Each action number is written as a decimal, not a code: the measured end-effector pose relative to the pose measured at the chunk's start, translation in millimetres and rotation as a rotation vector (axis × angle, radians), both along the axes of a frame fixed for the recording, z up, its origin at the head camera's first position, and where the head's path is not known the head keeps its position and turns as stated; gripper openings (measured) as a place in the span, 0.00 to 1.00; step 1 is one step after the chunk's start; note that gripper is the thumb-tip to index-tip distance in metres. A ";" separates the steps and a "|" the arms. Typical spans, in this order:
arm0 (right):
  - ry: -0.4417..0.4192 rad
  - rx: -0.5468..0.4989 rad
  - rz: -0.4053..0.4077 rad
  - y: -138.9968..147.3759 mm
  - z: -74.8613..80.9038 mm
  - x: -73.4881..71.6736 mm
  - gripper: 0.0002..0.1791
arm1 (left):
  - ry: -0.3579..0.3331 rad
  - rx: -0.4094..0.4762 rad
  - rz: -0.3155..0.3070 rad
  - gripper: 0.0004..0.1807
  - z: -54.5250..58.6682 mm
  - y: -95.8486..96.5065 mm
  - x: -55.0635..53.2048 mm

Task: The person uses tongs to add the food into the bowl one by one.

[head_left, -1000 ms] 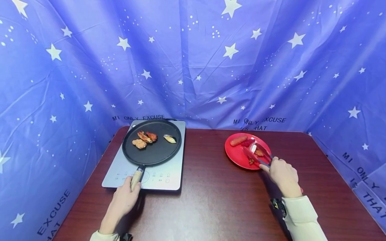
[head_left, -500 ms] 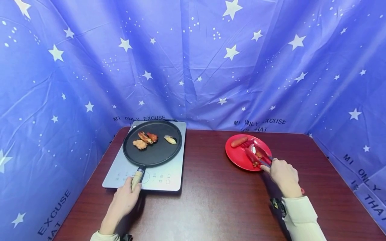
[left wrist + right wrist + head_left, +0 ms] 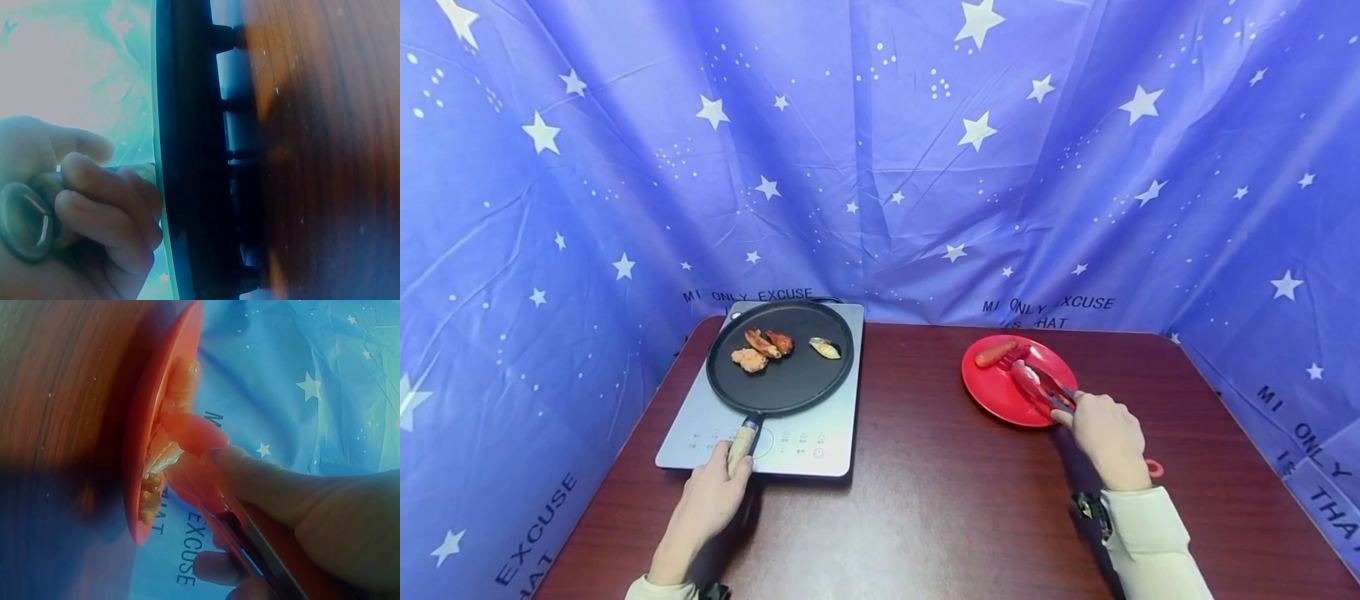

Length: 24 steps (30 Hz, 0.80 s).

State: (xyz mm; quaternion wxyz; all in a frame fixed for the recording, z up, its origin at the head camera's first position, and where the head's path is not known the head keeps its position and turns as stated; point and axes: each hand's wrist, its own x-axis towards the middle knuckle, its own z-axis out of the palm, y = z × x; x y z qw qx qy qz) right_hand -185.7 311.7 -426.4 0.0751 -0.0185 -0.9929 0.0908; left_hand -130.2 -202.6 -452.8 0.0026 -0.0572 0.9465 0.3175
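Observation:
My left hand (image 3: pixel 711 496) grips the pale wooden handle (image 3: pixel 741 447) of a black frying pan (image 3: pixel 782 387). In the left wrist view its fingers (image 3: pixel 106 225) curl round that handle. My right hand (image 3: pixel 1105 437) holds red-tipped tongs (image 3: pixel 1034 390) low over a red plate (image 3: pixel 992 398). Between the tong tips shows a whitish piece of food (image 3: pixel 164 455); I cannot tell how firmly they pinch it. A sausage (image 3: pixel 996 353) lies at the plate's far left, with a dark red piece (image 3: pixel 1017 353) beside it. Small yellow-brown lumps (image 3: pixel 150 499) lie near the plate's edge in the right wrist view.
The pan sits on a silver induction cooktop (image 3: pixel 681 446). In it are a breaded piece (image 3: pixel 749 360), two browned meat pieces (image 3: pixel 762 342) and a mussel-like shell (image 3: pixel 825 348). The brown table (image 3: pixel 910 467) runs between cooktop and plate. A blue star-printed curtain (image 3: pixel 880 150) encloses the back and sides.
The tong arms have drawn closer together over the plate, and the browned food under them is now hidden in the head view. The left hand and pan have not visibly moved.

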 end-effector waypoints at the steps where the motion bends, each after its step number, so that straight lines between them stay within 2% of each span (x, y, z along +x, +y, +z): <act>1: 0.003 -0.002 0.004 0.3 0.3 0.1 0.21 | 0.001 0.000 -0.001 0.19 0.4 0.0 -0.1; 13: 0.105 -0.035 0.032 2.3 0.7 1.5 0.20 | -0.003 0.001 0.000 0.19 1.8 -0.6 0.7; 24: 0.077 -0.044 0.033 4.2 3.0 1.0 0.22 | -0.010 0.010 0.000 0.19 2.3 0.6 0.9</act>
